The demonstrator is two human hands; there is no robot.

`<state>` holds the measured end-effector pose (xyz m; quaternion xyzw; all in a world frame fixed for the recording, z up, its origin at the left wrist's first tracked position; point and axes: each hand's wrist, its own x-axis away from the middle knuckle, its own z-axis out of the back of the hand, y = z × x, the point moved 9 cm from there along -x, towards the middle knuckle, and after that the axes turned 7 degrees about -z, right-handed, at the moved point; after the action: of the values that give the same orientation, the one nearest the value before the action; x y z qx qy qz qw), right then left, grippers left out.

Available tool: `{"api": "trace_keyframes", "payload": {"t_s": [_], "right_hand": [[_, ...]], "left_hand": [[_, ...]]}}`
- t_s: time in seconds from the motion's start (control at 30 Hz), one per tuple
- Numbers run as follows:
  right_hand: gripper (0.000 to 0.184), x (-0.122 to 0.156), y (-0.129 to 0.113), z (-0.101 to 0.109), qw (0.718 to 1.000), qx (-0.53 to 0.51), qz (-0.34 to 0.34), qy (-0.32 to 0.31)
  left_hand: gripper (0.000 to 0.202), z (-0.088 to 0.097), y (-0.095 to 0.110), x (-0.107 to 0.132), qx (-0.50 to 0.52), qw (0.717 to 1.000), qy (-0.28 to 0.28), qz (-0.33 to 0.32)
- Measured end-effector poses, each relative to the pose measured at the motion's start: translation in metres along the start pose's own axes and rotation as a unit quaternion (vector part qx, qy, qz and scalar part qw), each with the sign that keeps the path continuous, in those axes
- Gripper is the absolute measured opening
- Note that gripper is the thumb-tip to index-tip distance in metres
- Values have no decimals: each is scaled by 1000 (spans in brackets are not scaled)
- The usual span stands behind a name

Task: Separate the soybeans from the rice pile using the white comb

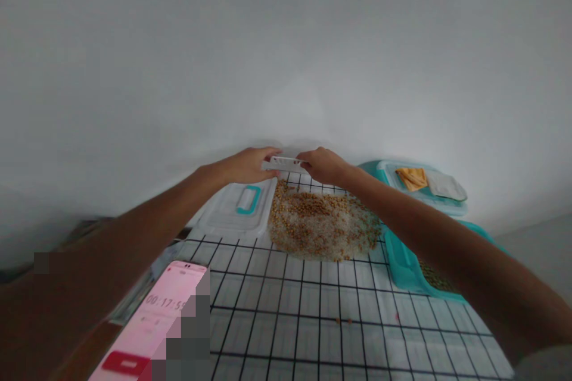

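Observation:
Both my hands reach to the far edge of the table. My left hand [251, 165] and my right hand [322, 165] each pinch one end of a small flat white plastic piece [285, 164], holding it level above the far side of a heap of mixed brown beans and white grains [322, 225]. The heap lies loose on a white cloth with a black grid [313, 309]. Fingers of both hands are closed on the piece.
A clear lid with a teal handle [239, 207] lies left of the heap. At the right stand a teal tray [406, 268] holding dark grains and a teal-rimmed box [424, 187] with an orange and a white item. A pink phone showing a timer [156, 321] lies near left. A plain wall rises behind.

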<state>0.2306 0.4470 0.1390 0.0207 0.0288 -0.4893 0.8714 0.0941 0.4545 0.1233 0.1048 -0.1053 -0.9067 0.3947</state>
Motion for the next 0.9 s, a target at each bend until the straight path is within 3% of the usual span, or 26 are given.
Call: {"api": "trace_keyframes", "payload": {"t_s": [0.13, 0.3, 0.6, 0.9], "right_hand": [[37, -12, 0, -11, 1000, -5, 2, -4], [39, -15, -5, -18, 1000, -9, 13, -10], [40, -13, -9, -29, 1000, 3, 4, -17], [41, 5, -10, -35, 999, 31, 9, -27]], "left_hand": [[58, -23, -47, 19, -31, 995, -44, 88], [68, -46, -84, 48, -84, 978, -88, 171], [64, -48, -103, 77, -119, 973, -78, 184], [60, -45, -122, 83, -120, 975, -57, 180]]}}
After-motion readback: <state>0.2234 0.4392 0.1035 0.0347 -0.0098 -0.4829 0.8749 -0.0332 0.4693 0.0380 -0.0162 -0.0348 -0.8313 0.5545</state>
